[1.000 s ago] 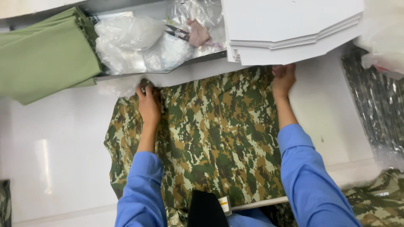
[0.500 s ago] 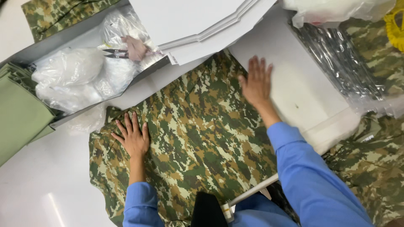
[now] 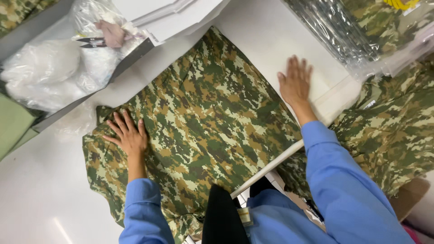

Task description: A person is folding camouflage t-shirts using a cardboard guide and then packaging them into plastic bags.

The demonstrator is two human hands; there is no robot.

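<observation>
Flatly spread on the smooth white bench (image 3: 40, 199), woven camouflage cloth (image 3: 208, 122), left hand (image 3: 128, 133) pressed open-fingered on its left edge, right hand (image 3: 296, 81) laid open beside its right edge, nothing gripped, crinkled clear plastic bags (image 3: 49, 68) far left.

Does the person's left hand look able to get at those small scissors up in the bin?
Probably yes: the left hand lies flat on the camouflage cloth, and the scissors sit uncovered atop plastic bags.

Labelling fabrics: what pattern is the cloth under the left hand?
Pixelated camouflage in greens, brown and tan: the cloth under the left hand, head view.
</observation>
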